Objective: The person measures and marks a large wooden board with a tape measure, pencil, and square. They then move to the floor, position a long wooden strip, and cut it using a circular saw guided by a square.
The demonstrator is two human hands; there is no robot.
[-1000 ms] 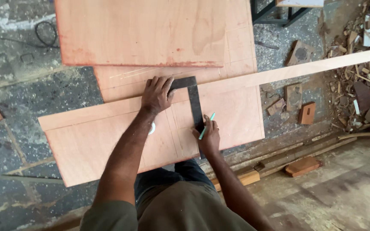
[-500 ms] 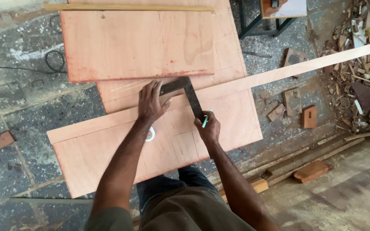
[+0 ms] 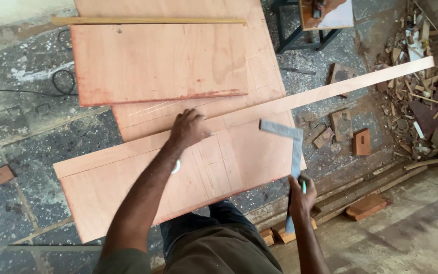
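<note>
My left hand (image 3: 188, 130) rests flat on a plywood board (image 3: 128, 187) that lies on the floor, fingers spread, at the board's far edge. My right hand (image 3: 300, 195) grips a metal try square (image 3: 294, 147) by its long blade, together with a green pencil (image 3: 303, 187). The square hangs over the board's right end, its short arm pointing left. Pencil lines cross the board near its middle. A long thin wood strip (image 3: 340, 87) runs from the board up to the right.
Two more plywood sheets (image 3: 158, 61) lie stacked beyond the board. Wood offcuts (image 3: 361, 142) and a scrap pile (image 3: 427, 81) sit at right. A black cable (image 3: 62, 81) lies at left. A stool (image 3: 320, 15) stands at the top.
My right hand lifted the try square off the board and swung it to the board's right end. My left hand stayed on the board. The view shifted upward.
</note>
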